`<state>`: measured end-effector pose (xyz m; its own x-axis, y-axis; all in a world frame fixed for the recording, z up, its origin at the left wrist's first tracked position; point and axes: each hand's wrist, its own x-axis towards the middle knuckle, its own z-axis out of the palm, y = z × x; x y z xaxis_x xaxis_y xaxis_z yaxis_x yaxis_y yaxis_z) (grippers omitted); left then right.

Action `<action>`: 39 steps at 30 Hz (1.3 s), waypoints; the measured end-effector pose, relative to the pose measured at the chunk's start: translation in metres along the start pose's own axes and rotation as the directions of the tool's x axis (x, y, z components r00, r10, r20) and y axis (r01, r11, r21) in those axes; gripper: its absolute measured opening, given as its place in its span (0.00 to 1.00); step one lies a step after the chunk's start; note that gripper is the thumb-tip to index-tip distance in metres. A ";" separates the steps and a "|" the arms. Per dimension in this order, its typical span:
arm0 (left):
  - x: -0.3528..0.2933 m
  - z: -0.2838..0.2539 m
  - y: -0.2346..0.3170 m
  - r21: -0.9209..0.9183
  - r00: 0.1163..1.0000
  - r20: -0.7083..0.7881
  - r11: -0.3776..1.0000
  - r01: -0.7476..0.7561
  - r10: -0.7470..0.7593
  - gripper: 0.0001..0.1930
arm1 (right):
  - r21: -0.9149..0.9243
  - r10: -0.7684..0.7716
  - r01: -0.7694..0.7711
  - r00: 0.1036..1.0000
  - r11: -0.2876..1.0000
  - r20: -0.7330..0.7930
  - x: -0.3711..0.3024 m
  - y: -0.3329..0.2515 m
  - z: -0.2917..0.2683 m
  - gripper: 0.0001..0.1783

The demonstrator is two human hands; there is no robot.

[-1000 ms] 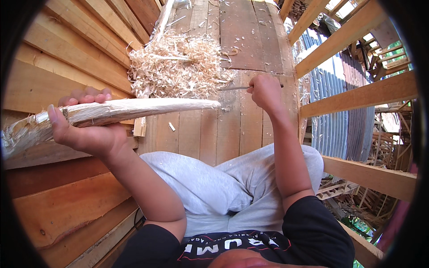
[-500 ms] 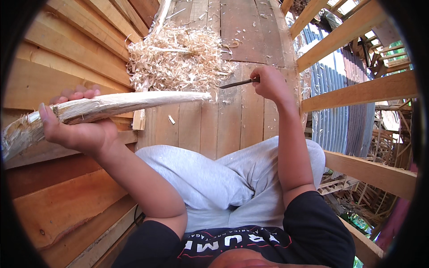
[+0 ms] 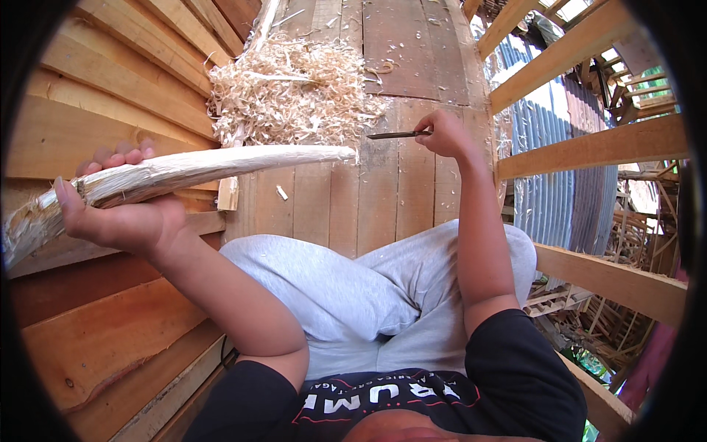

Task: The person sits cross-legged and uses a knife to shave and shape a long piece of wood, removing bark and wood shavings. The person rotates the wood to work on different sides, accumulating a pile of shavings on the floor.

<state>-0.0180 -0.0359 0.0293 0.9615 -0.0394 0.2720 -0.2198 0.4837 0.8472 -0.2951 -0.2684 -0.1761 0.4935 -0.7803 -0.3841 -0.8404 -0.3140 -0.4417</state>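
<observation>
A long pale piece of wood (image 3: 221,161), peeled smooth and tapering to a blunt point on the right, lies across my left hand (image 3: 129,217). My thumb and fingers wrap round its thicker, rough, fibrous end. In my right hand (image 3: 445,135) is a knife (image 3: 394,135) with a dark narrow blade pointing left. The blade is held in the air just beyond the wood's tapered tip, a small gap apart from it. The fingers of my right hand close round the handle and mostly hide it.
A heap of curled wood shavings (image 3: 294,96) covers the plank floor (image 3: 346,214) ahead of my crossed legs (image 3: 331,287). A board wall (image 3: 110,118) rises close on the left. Wooden rails (image 3: 589,152) run along the right, with corrugated metal sheets (image 3: 545,169) outside them.
The knife has tilted nearer to level and risen slightly, with my right hand shifting a little. The wood's tip has moved slightly right; my left hand has slid slightly left.
</observation>
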 end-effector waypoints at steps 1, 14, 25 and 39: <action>0.001 -0.001 0.000 -0.001 1.000 -0.006 1.000 0.000 0.000 0.24 | -0.008 -0.026 0.026 0.999 1.000 0.025 -0.003 -0.005 -0.005 0.17; 0.002 -0.001 -0.001 -0.026 0.999 0.004 0.999 0.038 -0.038 0.23 | -0.216 0.150 -0.116 0.978 0.969 0.147 -0.019 -0.014 -0.001 0.15; 0.001 -0.004 0.002 0.016 1.000 -0.014 0.999 -0.028 0.028 0.23 | -0.238 0.098 -0.076 0.992 0.968 0.080 -0.013 -0.009 0.002 0.12; 0.010 -0.012 0.009 -0.041 0.997 0.070 0.998 0.043 -0.040 0.23 | -0.068 -0.016 0.020 0.997 0.997 0.069 0.011 0.004 0.029 0.15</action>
<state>-0.0079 -0.0215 0.0339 0.9556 -0.1198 0.2692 -0.1713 0.5172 0.8385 -0.2864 -0.2626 -0.2059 0.5210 -0.7359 -0.4325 -0.8434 -0.3660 -0.3934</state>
